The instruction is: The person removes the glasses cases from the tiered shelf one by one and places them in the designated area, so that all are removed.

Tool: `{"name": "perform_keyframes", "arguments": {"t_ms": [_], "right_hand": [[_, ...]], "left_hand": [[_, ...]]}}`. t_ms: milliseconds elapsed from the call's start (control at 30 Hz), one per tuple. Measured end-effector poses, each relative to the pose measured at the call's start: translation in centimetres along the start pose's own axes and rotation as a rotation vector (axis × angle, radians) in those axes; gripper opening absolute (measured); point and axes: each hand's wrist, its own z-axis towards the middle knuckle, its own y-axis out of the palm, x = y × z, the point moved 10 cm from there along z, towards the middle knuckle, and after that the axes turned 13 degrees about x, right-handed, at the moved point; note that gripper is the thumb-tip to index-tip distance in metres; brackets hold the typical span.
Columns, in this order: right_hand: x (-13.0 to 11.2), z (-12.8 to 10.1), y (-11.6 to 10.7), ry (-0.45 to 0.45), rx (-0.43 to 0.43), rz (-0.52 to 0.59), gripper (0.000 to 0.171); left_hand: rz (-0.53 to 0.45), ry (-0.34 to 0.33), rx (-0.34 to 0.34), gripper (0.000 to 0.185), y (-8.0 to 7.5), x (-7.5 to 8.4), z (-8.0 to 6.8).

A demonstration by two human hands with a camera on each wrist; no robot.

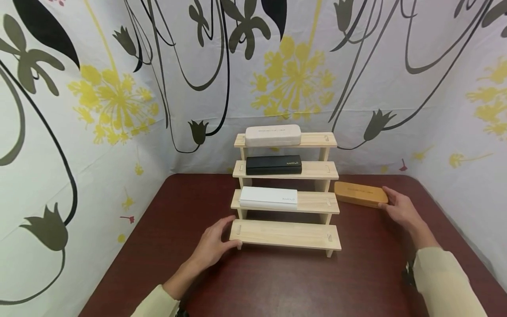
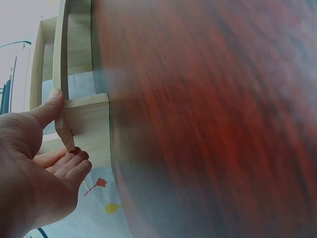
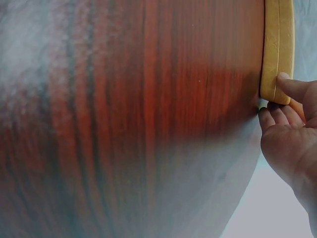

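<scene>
A pale wooden stepped rack (image 1: 285, 233) stands on a dark red table (image 1: 277, 281). Its top step bears a cream case (image 1: 273, 135), the second a black case (image 1: 273, 165), the third a white case (image 1: 268, 198); the bottom step is bare. My left hand (image 1: 215, 244) pinches the left end of the bottom step; in the left wrist view the thumb lies on the board (image 2: 86, 119) with the fingers curled beneath. A tan case (image 1: 358, 193) lies flat on the table right of the rack. My right hand (image 1: 396, 204) grips its right end, thumb on the case (image 3: 277, 49).
Patterned fabric walls close in the table at the back and on both sides. Bare tabletop stretches in front of the rack between my two cream sleeves. The table's right edge runs close behind the tan case.
</scene>
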Motion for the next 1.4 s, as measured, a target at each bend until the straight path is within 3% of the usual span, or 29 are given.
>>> {"name": "perform_keyframes", "arguments": {"t_ms": [367, 767, 1400], "right_hand": [[-0.2, 0.0, -0.4, 0.015, 0.006, -0.001, 0.070], [0.2, -0.2, -0.7, 0.027, 0.068, -0.002, 0.069], [0.0, -1.4, -0.9, 0.048, 0.052, -0.009, 0.079]], "left_hand": [[0.004, 0.004, -0.001, 0.077, 0.1, 0.2, 0.0], [-0.001, -0.001, -0.011, 0.078, 0.1, 0.3, 0.1], [0.010, -0.005, -0.032, 0.077, 0.0, 0.2, 0.1]]}}
